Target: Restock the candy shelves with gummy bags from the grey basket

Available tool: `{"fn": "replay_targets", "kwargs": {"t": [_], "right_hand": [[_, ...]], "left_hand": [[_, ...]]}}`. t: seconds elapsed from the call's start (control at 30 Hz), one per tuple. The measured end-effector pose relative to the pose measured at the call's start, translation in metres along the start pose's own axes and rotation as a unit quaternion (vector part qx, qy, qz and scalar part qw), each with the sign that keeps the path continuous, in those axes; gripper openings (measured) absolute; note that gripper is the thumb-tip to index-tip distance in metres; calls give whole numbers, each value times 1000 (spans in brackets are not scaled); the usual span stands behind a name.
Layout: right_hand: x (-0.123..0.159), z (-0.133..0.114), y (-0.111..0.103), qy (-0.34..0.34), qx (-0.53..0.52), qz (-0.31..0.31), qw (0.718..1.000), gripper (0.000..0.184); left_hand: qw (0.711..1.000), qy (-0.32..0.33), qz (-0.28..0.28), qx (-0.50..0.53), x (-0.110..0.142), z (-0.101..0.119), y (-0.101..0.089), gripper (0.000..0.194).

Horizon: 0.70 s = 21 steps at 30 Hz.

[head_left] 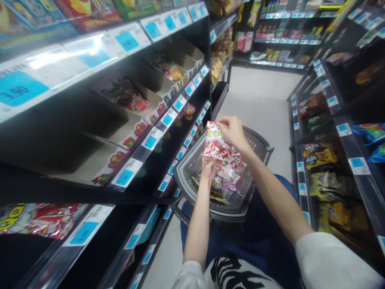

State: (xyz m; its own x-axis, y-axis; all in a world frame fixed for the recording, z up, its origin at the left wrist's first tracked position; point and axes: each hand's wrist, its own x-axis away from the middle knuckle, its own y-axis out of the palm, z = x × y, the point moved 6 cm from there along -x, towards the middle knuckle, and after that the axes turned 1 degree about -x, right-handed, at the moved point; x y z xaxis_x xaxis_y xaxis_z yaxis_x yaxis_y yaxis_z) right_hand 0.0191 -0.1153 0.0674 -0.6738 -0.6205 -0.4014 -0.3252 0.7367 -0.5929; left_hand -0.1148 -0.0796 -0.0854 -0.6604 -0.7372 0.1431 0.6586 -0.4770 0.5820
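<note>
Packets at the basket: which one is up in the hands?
The red-and-white COLA packet, held above the basket by the left hand and right hand; the other packets lie inside.

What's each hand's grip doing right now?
Left hand: closed on the bottom edge of the red cola packet, above the basket.
Right hand: closed on the same packet's upper right side.

Basket grey; cola packet red and white, seemingly.

Apparently cola candy, both hands
</note>
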Motion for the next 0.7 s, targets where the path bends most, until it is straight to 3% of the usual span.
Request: {"fn": "replay_targets", "kwargs": {"t": [0.7], "right_hand": [[3,-6,-3,-39,8,22,999,15]], "left_hand": [[999,-5,-25,19,1,-2,2,55]]}}
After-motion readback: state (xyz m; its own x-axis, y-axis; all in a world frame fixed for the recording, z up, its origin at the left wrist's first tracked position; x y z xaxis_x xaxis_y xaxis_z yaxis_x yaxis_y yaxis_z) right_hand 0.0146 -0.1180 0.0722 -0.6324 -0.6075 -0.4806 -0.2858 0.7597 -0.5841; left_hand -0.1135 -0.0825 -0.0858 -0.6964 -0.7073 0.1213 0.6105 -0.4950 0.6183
